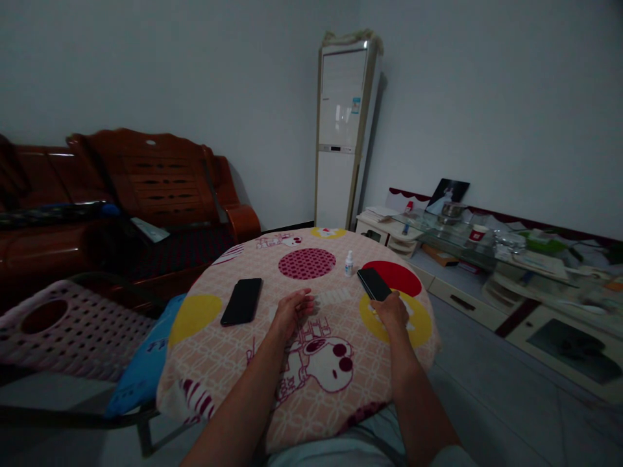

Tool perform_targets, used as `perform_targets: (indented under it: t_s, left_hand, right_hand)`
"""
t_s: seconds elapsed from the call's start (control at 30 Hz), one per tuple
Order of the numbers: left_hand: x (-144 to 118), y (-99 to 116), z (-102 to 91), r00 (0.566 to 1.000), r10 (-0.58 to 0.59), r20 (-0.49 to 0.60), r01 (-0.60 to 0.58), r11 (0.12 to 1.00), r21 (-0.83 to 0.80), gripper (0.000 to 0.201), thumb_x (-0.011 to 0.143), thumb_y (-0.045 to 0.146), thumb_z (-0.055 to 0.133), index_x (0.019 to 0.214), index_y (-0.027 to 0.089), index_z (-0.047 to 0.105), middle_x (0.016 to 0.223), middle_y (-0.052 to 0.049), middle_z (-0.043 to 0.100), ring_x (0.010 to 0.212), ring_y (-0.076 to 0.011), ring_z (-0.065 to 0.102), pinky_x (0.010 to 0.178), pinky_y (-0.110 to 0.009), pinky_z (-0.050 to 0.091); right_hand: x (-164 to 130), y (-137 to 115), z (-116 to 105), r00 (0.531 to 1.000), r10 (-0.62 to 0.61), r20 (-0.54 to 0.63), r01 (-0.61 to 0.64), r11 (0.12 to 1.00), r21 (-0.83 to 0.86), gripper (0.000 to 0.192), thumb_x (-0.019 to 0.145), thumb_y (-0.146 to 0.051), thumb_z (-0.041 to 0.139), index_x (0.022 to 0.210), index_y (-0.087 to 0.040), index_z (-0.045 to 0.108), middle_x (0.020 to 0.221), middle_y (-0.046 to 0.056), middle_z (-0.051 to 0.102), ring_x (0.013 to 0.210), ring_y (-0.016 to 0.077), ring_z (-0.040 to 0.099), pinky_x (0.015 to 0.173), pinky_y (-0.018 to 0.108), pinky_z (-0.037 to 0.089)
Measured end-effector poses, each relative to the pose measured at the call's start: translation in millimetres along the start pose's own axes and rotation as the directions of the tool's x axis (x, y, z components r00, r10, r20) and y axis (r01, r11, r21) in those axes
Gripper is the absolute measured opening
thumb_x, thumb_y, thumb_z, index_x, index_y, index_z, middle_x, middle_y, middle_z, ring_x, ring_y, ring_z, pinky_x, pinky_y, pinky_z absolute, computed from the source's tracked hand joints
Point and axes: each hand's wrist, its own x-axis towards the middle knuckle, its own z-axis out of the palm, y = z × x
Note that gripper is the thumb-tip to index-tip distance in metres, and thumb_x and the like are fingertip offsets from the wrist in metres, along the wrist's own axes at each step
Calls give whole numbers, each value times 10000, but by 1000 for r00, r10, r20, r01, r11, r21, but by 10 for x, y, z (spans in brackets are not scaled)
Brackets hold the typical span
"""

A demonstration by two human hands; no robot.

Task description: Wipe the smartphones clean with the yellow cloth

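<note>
My right hand grips the near end of a dark smartphone at the right side of the round table. My left hand rests on its side near the table's middle, fingers loosely bent and apart, with nothing visible in it. Just beyond its fingertips lies a pale ribbed strip, too faint to identify. A small white dropper bottle stands upright left of the smartphone. Farther left, another black phone lies flat on the patterned tablecloth.
A woven chair with a blue cushion stands at the left, before a wooden sofa. Behind the table rises a tall white air conditioner. To the right, a low cabinet carries a cluttered glass top with a paper cup.
</note>
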Motion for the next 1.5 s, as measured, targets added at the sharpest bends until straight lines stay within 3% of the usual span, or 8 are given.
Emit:
perform_targets:
  t_s: [0.27, 0.47, 0.67, 0.83, 1.03, 1.23, 1.43, 1.5]
  left_hand:
    - [33, -19, 9, 980, 177, -95, -156, 969, 191, 328, 704, 254, 691, 983, 84, 677, 780, -87, 696, 604, -133, 636, 596, -253, 530]
    - [54, 94, -114, 839, 529, -128, -290, 634, 717, 250, 770, 263, 570, 918, 129, 720, 720, -59, 681, 663, -180, 629, 669, -301, 486]
    - [-9, 437, -427, 640, 763, -88, 40, 81, 996, 345, 823, 141, 463, 1105, 117, 662, 1163, -157, 635, 1126, -260, 543, 978, -381, 370]
    - [-121, 561, -600, 641, 700, -316, 434, 10, 901, 486, 826, 267, 522, 1274, 77, 531, 1239, -232, 563, 1170, -358, 482, 937, -477, 332]
    - [-168, 615, -581, 700, 626, -344, 473, -45, 880, 565, 768, 340, 620, 1265, 92, 517, 1155, -213, 600, 1096, -347, 526, 884, -404, 365]
    - [-159, 629, -472, 732, 562, -385, 417, 77, 905, 661, 673, 369, 750, 1240, 111, 527, 1161, -222, 591, 1087, -360, 560, 845, -398, 429]
    - [-99, 533, -377, 862, 95, -498, 167, 875, 455, 398, 621, 92, 753, 1004, 113, 644, 1150, -193, 635, 1104, -322, 587, 866, -378, 477]
    - [-90, 444, -252, 906, -5, -422, 163, 927, 339, 199, 708, 158, 705, 895, 99, 667, 960, -170, 699, 893, -285, 673, 759, -373, 529]
  right_hand:
    - [-151, 58, -117, 987, -145, -74, 148, 988, 43, 1012, 744, -588, 626, 1484, -78, 160, 1093, 188, 673, 978, 299, 659, 780, 348, 468]
    - [-315, -219, -63, 833, -511, -212, 536, 841, 80, 421, 937, -398, 394, 1220, -167, 603, 981, 114, 722, 881, 232, 661, 761, 286, 413]
    - [-373, -524, 286, 703, -709, 50, 708, 705, 48, 274, 915, -284, 454, 876, -182, 705, 826, 72, 727, 762, 163, 639, 653, 239, 352]
    - [-449, -479, 536, 666, -733, 138, 745, 663, -73, 258, 923, -288, 460, 831, -203, 685, 827, 57, 723, 736, 156, 632, 609, 259, 296]
    - [-474, -446, 551, 673, -730, 119, 740, 663, -112, 260, 931, -306, 452, 839, -215, 677, 837, 55, 719, 731, 155, 625, 607, 265, 274]
    - [-478, -436, 564, 684, -724, 92, 729, 680, -79, 263, 928, -304, 455, 820, -211, 675, 793, 49, 716, 695, 143, 614, 591, 263, 258]
    - [-473, -426, 601, 707, -707, 26, 705, 707, 48, 286, 915, -314, 455, 773, -199, 676, 728, 42, 697, 641, 132, 577, 575, 251, 267]
    - [-459, -426, 601, 721, -692, -24, 686, 709, 164, 322, 908, -351, 452, 738, -189, 672, 694, 34, 677, 619, 126, 552, 568, 242, 279]
